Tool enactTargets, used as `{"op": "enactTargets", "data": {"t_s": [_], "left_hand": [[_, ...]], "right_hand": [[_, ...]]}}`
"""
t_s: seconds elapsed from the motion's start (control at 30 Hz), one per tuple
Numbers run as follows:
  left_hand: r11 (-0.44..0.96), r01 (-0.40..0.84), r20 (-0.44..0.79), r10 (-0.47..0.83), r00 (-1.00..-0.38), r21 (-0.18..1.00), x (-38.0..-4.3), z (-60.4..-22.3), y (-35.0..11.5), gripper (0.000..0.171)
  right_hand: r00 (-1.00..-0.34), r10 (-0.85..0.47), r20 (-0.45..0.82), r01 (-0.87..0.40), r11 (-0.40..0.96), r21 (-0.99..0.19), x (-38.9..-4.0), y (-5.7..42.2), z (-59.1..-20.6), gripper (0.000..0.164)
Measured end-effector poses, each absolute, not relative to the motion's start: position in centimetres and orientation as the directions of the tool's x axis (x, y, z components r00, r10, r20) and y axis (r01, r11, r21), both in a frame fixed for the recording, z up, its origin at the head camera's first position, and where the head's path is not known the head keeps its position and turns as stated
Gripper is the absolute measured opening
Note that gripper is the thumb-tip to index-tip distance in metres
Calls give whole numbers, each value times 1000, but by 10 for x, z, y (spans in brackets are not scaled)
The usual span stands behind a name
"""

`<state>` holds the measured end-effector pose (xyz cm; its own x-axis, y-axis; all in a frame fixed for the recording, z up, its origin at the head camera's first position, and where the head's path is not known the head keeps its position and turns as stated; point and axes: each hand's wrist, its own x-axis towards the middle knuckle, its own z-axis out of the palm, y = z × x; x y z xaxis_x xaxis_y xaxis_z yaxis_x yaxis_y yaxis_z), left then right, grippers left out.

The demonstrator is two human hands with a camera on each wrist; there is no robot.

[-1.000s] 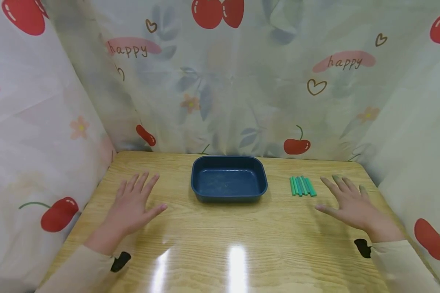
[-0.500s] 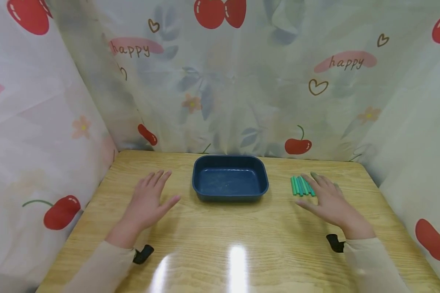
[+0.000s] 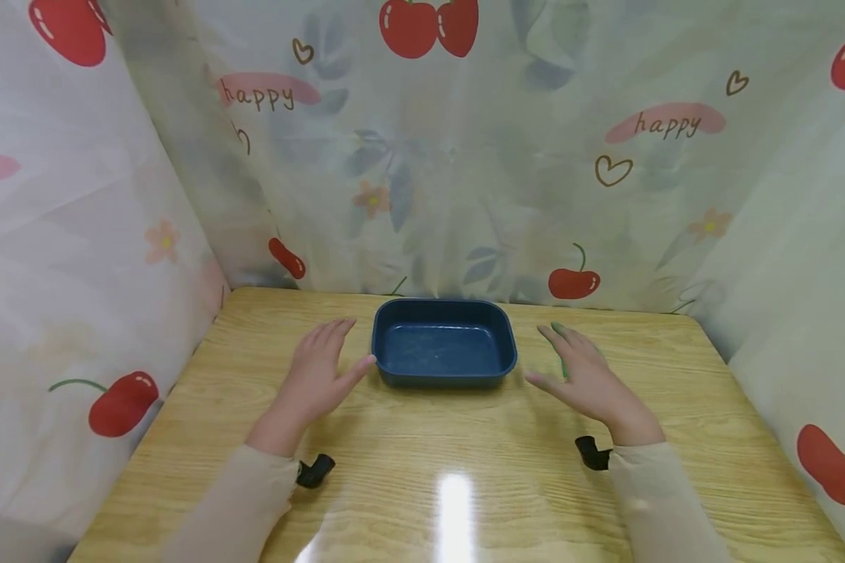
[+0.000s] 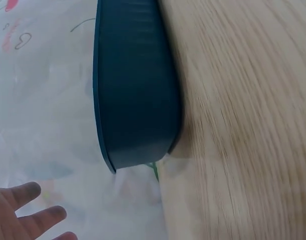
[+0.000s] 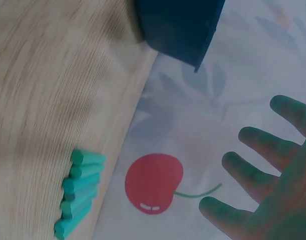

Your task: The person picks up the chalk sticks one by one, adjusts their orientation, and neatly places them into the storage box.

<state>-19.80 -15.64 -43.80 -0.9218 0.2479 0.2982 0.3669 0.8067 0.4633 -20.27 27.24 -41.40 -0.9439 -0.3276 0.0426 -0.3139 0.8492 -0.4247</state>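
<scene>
A dark blue rectangular plastic tub (image 3: 444, 381) stands at the back middle of the table, its inside bare. My left hand (image 3: 318, 381) hovers just left of it, fingers straight and thumb tip overlapping the tub's left edge in the head view. On the other side, my right hand (image 3: 586, 381) is held over several short green and teal sticks (image 5: 80, 190) that look like chalk, hiding most of them from the head camera. They lie side by side in a row. Green smudges colour the right fingers (image 5: 248, 175). Both hands hold nothing.
The light wood table (image 3: 458, 446) runs back to a cherry-printed cloth (image 3: 444, 195), which also hangs at both sides. Black camera mounts (image 3: 317, 471) sit at the wrists, over cream sleeves (image 3: 232, 500). A bright reflection lies on the front of the table.
Both hands have moved inward, the left one rightward to the tub's left side. My right hand has gone leftward over the green sticks, covering them. The tub stays put on the table.
</scene>
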Motion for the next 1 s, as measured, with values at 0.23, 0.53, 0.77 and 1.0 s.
{"op": "enactTargets", "data": {"t_s": [0.23, 0.53, 0.77, 1.0], "left_hand": [[790, 329, 247, 230, -941, 518, -205, -435, -140, 82], [783, 304, 207, 227, -952, 543, -220, -438, -127, 84], [786, 241, 123, 209, -970, 569, -232, -447, -121, 84], [808, 213, 50, 222, -974, 549, -238, -457, -120, 91]], "right_hand": [[-934, -351, 61, -342, 834, -434, -212, 251, -419, 91], [-935, -354, 20, -320, 818, -479, -223, 228, -417, 96], [-938, -346, 3, -302, 812, -500, -237, 221, -428, 98], [-941, -337, -25, -281, 824, -492, -245, 221, -443, 106]]}}
